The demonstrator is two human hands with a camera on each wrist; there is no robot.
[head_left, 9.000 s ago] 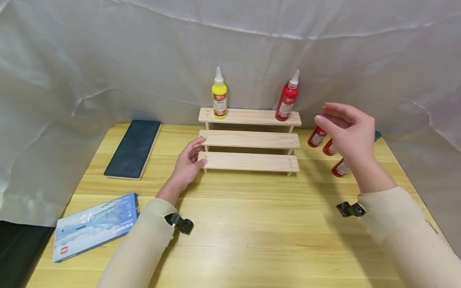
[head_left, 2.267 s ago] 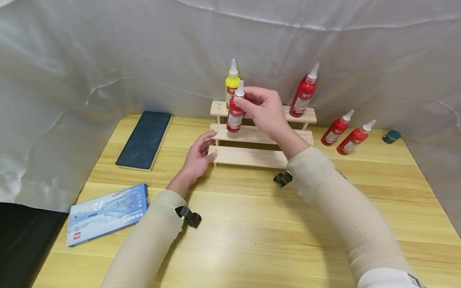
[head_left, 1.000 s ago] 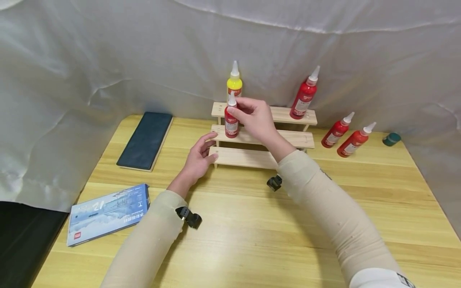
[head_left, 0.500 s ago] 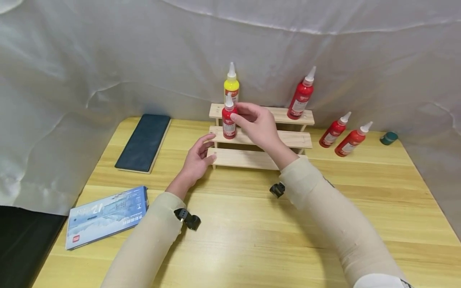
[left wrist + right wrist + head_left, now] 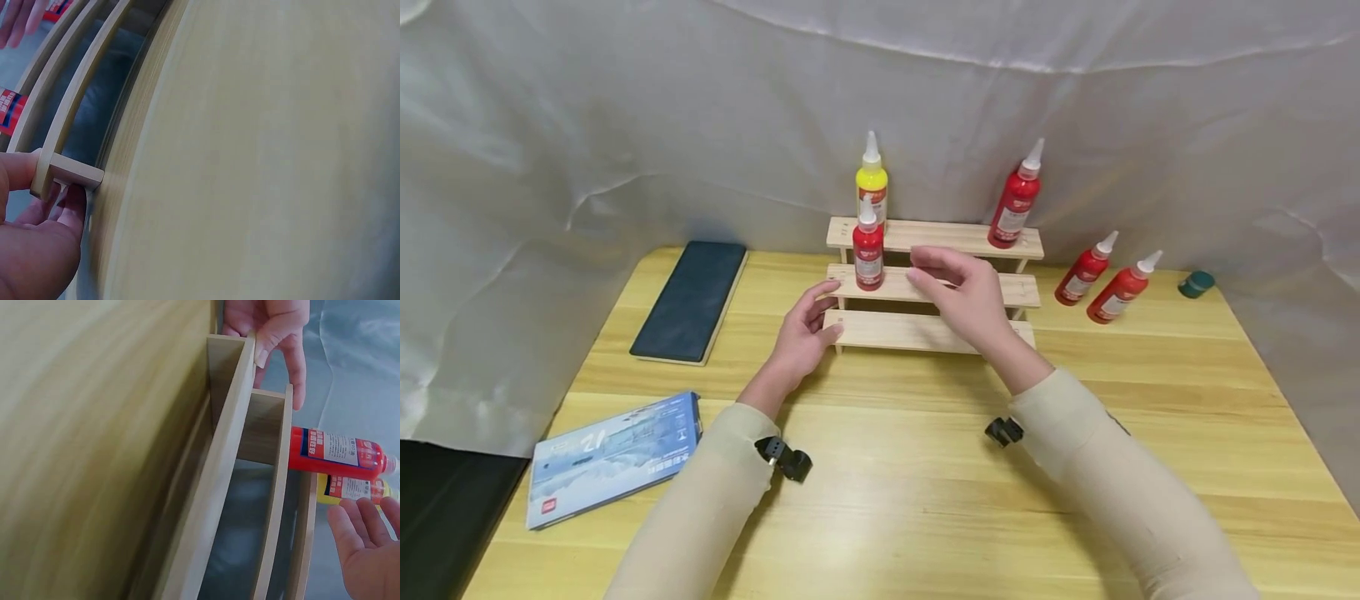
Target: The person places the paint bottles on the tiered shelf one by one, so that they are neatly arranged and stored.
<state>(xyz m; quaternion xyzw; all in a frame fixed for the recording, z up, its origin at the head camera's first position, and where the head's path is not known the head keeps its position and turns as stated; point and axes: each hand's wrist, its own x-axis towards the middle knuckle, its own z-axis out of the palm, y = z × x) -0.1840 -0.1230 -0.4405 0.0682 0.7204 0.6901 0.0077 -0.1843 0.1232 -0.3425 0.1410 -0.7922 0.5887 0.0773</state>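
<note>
Backed off the bottle since half a second ago, the right hand (image 5: 966, 300) hangs with fingers loosely bent, thumb apart, pinching nothing. Left of its fingertips, the round red plastic bottle with a white cone nozzle (image 5: 869, 258) stands upright on the middle tier of the three-tier pale wooden rack (image 5: 917, 332); behind it, farther from those fingertips, is a yellow plastic bottle (image 5: 872, 180). The left hand (image 5: 800, 337) pinches the rack's end between thumb and fingers. Releasing cleanly likely means clearing the boards while that left grip stays steady.
</note>
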